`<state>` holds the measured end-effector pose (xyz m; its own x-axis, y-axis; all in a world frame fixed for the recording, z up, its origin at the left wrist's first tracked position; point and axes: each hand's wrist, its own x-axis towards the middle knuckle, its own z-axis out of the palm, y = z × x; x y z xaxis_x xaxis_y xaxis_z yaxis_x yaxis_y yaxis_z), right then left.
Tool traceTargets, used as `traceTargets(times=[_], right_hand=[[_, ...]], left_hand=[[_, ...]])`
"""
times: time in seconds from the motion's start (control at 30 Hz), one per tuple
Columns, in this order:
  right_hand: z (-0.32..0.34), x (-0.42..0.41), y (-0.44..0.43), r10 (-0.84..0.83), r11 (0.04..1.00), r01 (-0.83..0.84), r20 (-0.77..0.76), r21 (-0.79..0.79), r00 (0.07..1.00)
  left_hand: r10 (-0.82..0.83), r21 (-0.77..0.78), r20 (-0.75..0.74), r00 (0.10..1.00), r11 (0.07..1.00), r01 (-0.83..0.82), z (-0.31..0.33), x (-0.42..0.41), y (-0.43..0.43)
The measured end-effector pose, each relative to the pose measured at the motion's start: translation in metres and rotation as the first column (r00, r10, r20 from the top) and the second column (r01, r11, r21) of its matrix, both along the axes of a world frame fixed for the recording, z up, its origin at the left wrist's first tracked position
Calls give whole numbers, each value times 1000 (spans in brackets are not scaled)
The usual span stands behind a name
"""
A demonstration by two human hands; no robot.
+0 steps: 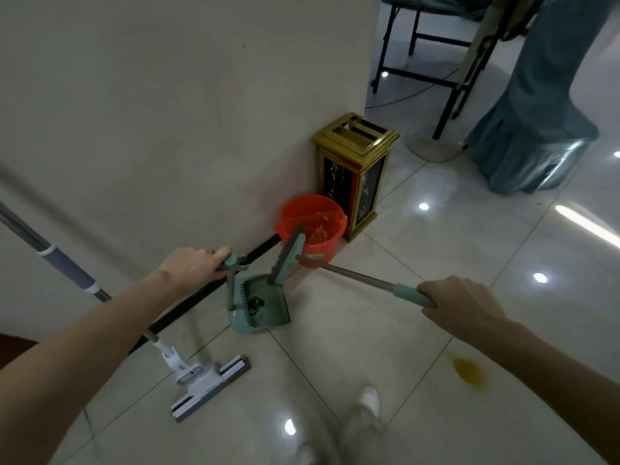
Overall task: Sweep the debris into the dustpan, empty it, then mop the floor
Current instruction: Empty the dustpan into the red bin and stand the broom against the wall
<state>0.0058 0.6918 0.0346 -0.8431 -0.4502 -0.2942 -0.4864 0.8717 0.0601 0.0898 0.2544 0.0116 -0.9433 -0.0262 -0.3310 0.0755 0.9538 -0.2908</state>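
1. Left hand (198,263) curls round the dustpan (275,313) handle, centre frame; right hand (466,307) grips the broom (349,275).
2. Dark debris (256,303) sits in the dustpan: sweeping looks nearly done, emptying not yet.
3. Mop (208,380) leans lower left, untouched; yellow spill (469,370) lower right needs mopping.

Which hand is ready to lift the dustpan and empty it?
Left, most likely. The left hand grips the dustpan by its handle, and dark debris sits inside it, near the orange bucket. The right hand is busy gripping the broom.
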Motion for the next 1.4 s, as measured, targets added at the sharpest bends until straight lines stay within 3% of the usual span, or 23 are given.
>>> traceTargets(times=[0.47,0.67,0.8,0.97,1.17,1.4], right_hand=[[29,-129,-50,135,983,-151,147,103,980],[53,-148,-68,198,962,-221,144,164,970],[49,-148,-90,160,963,-190,159,190,974],[35,-140,-143,118,955,-162,182,247,976],[18,-134,-234,17,958,-77,215,276,977],[0,-146,-319,-91,990,58,267,132,959]], left_hand=[[-126,-7,156,980,992,128,-62,-116,-28],[-104,93,153,983,992,91,-87,-144,-58],[-182,92,152,971,981,169,-85,-157,-69],[-203,211,171,964,964,165,-94,-174,-96],[-320,186,195,927,940,286,-110,-195,-118],[-334,134,60,941,937,324,-114,-210,-138]])
